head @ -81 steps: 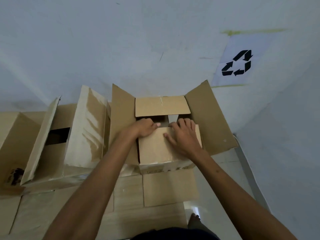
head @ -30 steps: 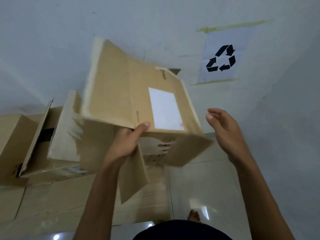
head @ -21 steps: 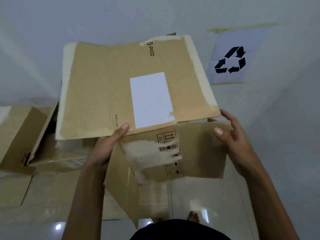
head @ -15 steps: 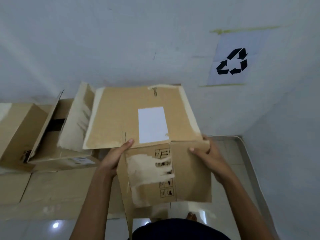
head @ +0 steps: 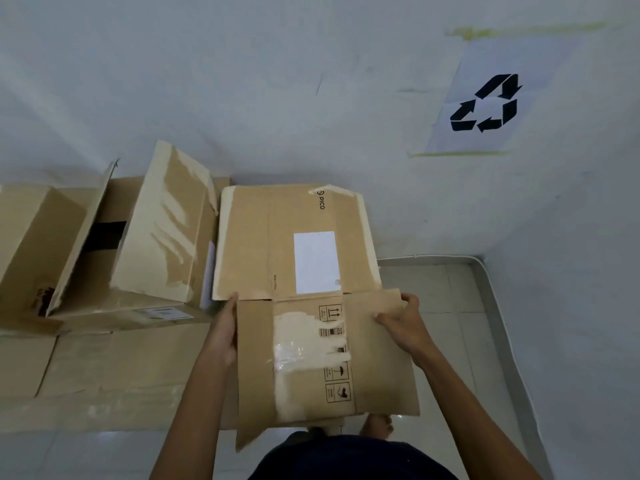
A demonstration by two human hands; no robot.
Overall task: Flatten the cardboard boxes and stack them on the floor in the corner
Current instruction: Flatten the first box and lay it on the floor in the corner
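Note:
I hold a flattened brown cardboard box (head: 304, 306) low in front of me, its far panel with a white label pointing toward the wall. My left hand (head: 223, 332) grips its left edge at the fold. My right hand (head: 403, 323) grips the right edge, thumb on top of the near panel with torn tape and handling symbols. To the left, an open cardboard box (head: 138, 244) stands with flaps raised, and another open box (head: 31, 237) sits at the far left.
Flat cardboard sheets (head: 104, 368) lie on the tiled floor under the standing boxes. The corner floor (head: 450, 306) on the right is bare tile below a recycling sign (head: 485, 102) taped to the wall. My bare feet (head: 377, 424) show under the box.
The box was lifted off the floor, turned over and collapsed flat between both hands. Since half a second ago it has come lower and lies flatter.

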